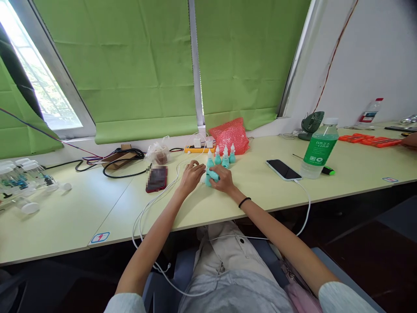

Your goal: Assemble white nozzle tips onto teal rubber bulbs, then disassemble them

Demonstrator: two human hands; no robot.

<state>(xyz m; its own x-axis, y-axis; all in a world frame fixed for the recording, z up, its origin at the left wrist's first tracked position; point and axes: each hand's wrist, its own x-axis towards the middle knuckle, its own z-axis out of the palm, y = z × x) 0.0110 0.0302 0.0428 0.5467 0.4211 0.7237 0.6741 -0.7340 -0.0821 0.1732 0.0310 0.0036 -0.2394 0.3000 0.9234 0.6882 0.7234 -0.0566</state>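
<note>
Both hands meet mid-desk. The right hand [225, 180] is closed over a teal bottle [212, 175] lying on its side on the desk [260, 195]. The left hand [190, 175] curls at its cap end, but I can't tell if it grips. Upright bottles [225, 157] stand just behind, with a red phone [157, 178] off to the left.

Teal bottles [224, 157] wall the far side; desk [254, 191] (rightward) lies open.
</note>
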